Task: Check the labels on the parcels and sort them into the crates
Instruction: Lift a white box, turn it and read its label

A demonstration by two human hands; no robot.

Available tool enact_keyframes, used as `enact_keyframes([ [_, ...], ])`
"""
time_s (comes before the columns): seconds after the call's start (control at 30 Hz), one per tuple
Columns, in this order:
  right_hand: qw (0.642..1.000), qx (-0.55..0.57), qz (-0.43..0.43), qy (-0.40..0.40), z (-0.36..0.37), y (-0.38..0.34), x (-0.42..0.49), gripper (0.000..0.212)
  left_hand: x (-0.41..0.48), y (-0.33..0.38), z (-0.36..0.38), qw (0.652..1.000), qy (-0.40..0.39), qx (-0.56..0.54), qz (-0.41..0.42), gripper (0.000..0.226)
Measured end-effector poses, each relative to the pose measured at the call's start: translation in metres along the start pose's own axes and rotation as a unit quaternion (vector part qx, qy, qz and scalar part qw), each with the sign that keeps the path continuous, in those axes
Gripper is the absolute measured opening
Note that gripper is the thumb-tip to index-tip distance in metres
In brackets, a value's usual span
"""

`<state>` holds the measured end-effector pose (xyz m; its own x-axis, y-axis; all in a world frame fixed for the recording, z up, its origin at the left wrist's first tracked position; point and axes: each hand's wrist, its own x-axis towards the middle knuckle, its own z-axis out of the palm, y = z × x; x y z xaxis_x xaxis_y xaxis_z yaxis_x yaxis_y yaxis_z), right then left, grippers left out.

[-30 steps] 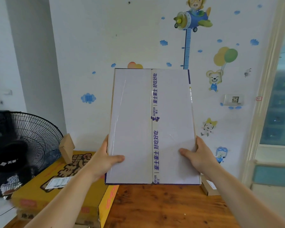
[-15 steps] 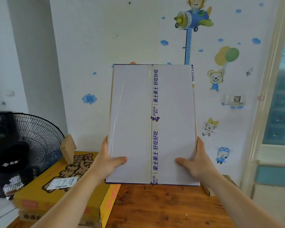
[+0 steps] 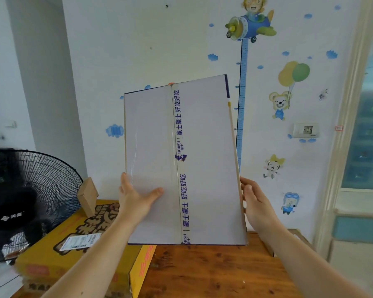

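Parcel (image 3: 205, 168), flat glossy rectangle, left hand (image 3: 136, 198), right hand (image 3: 256, 203) gripping edges

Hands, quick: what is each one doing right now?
Left hand: grips the white box by its left edge, thumb on the front.
Right hand: holds the box's right edge.
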<state>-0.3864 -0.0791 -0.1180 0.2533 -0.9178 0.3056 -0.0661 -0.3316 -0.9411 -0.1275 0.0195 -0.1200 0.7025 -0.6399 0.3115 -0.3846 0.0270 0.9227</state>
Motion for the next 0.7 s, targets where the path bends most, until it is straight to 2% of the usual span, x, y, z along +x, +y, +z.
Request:
enact_keyframes([
  [0.17,1.000,-0.020,-0.007,-0.020,-0.002,-0.009,0.002,0.018,0.002,0.001,-0.006,1.000,0.014,-0.012,0.013,0.115],
  [0.2,0.999,-0.024,0.002,-0.032,-0.005,-0.009,0.003,0.023,0.002,0.001,-0.007,1.000,0.010,-0.016,0.010,0.114],
  [0.23,0.998,-0.035,0.013,-0.048,-0.007,-0.010,0.003,0.041,0.002,0.001,-0.009,1.000,0.004,-0.021,0.006,0.112],
  [0.33,0.989,-0.021,0.042,-0.141,-0.013,-0.006,0.003,0.114,0.002,-0.004,-0.014,0.999,-0.019,-0.036,-0.002,0.105],
  [0.37,0.985,-0.010,0.042,-0.168,-0.013,-0.006,0.002,0.131,0.000,-0.004,-0.015,0.999,-0.024,-0.040,-0.003,0.106],
  [0.4,0.983,-0.002,0.042,-0.178,-0.012,-0.005,0.003,0.139,-0.002,-0.004,-0.015,0.999,-0.028,-0.045,-0.007,0.110],
  [0.47,0.985,0.003,0.027,-0.172,-0.011,-0.002,0.005,0.135,-0.006,-0.004,-0.014,0.998,-0.027,-0.048,-0.016,0.120],
  [0.57,0.987,0.009,-0.010,-0.163,-0.010,-0.004,0.006,0.104,-0.009,-0.006,-0.013,0.999,-0.020,-0.026,-0.026,0.126],
  [0.6,0.986,0.024,-0.020,-0.162,-0.010,-0.005,0.004,0.100,-0.011,-0.005,-0.012,0.999,-0.018,-0.011,-0.025,0.124],
  [0.7,0.986,0.055,-0.021,-0.154,-0.012,-0.011,-0.001,0.108,-0.013,-0.002,-0.007,0.998,-0.010,0.052,-0.026,0.126],
])
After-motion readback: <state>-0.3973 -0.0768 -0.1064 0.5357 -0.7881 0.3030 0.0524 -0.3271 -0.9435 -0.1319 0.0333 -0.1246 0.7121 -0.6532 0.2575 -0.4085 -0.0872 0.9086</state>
